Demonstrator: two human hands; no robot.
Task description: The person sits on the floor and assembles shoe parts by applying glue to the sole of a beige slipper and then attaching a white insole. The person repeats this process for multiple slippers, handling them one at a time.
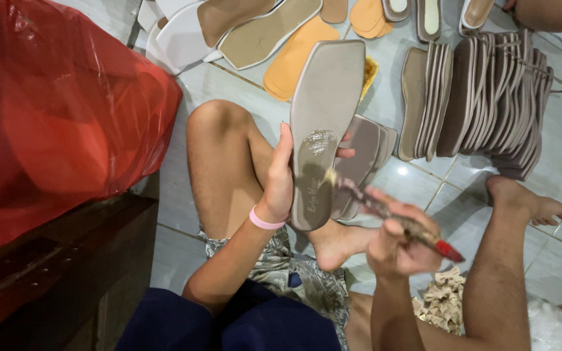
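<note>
My left hand [280, 177], with a pink band at the wrist, grips a grey shoe insole [323, 104] by its lower edge and holds it upright. A shiny patch of wet glue lies across the insole's middle. My right hand [399, 242] is closed around a brush with a red handle end [449, 250]. The brush tip touches the insole's lower half. Behind the held insole, a small pile of the same grey insoles [369, 149] rests on the floor by my foot.
A large red plastic bag [53, 110] sits on a dark wooden bench at left. Rows of stacked grey soles [489, 97] stand on the tiled floor at right, orange and beige insoles [294, 55] behind. Small beige bows [440, 300] lie by my right leg.
</note>
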